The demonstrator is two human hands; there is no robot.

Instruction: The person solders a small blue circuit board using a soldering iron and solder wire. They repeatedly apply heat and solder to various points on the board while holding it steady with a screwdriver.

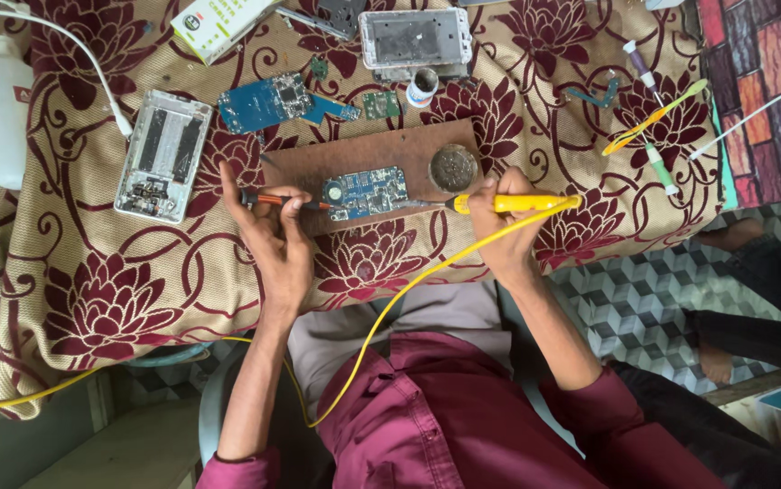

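Circuit board (365,192) on wooden board (318,163), round tin (453,167) of dark residue

Screwdriver (286,200): tip too small to tell if touching board (365,192); handle partly hidden by left hand (273,237) fingers (230,186). Iron (510,204): grip covered by right hand (499,231). Box (218,23) and frame (415,36) cut by top edge. Bottle (3,104) partly cut at left. Yellow cord (381,317) runs off left edge. Board parts too small to ID.
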